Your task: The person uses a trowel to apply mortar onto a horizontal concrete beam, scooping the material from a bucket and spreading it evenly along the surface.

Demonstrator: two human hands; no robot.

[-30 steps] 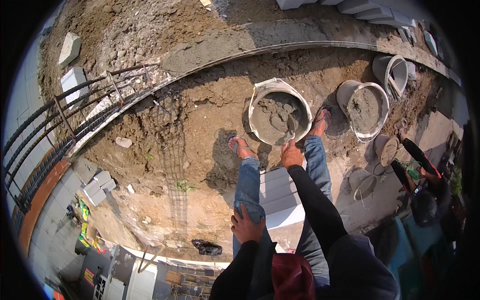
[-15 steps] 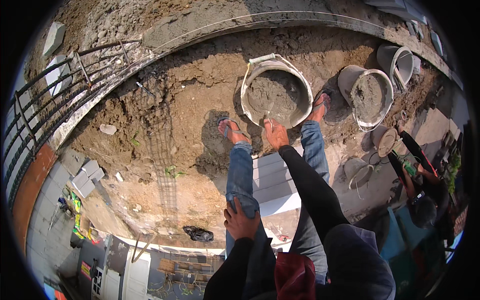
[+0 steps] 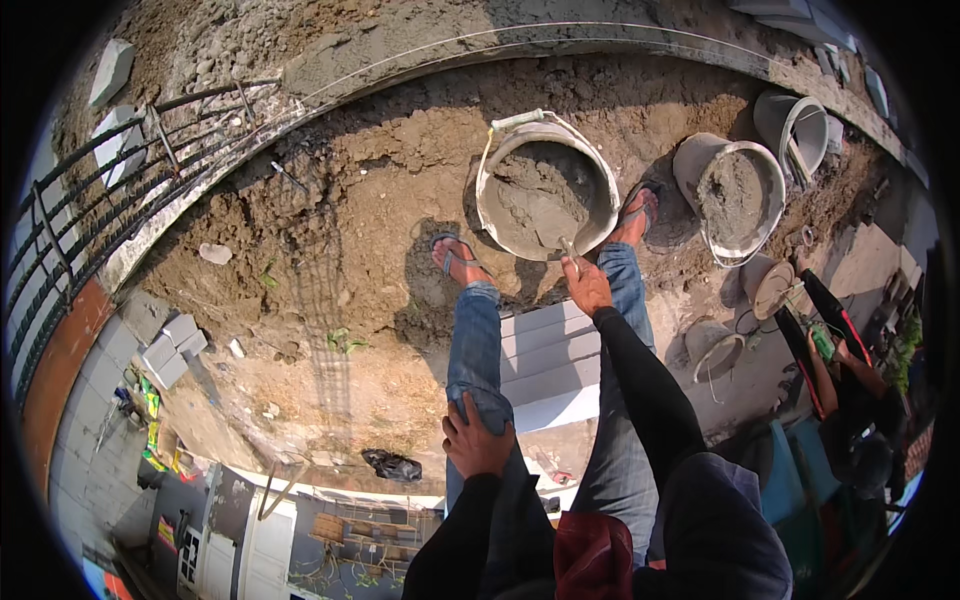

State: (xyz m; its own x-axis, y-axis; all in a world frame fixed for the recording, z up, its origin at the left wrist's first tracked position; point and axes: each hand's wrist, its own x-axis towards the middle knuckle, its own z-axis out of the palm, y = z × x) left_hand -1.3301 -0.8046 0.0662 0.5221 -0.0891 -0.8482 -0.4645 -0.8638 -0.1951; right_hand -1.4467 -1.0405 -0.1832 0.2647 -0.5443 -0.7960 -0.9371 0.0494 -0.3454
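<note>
A bucket (image 3: pixel 497 225) of wet grey mortar (image 3: pixel 540 180) stands between my feet, its handle resting at the far left of the rim. At its near rim, my right hand (image 3: pixel 588 283) is closed around the handle of a trowel (image 3: pixel 567 247). The trowel's blade dips into the mortar and seems coated with it, so its outline is hard to make out. My left hand (image 3: pixel 480 440) lies on my left knee, fingers a little apart, holding nothing.
Right of my foot stands a second mortar-filled bucket (image 3: pixel 705 165), with another bucket (image 3: pixel 768 112) behind it. Grey blocks (image 3: pixel 550 350) lie beneath my legs. A rebar cage (image 3: pixel 60 235) reaches in at left. A concrete beam (image 3: pixel 420 62) crosses the far side. Another person (image 3: pixel 850 400) works at right.
My right hand has moved right and slightly nearer to me, drawing the trowel toward the bucket's near rim. More of the trowel handle shows. My left hand stays on the knee.
</note>
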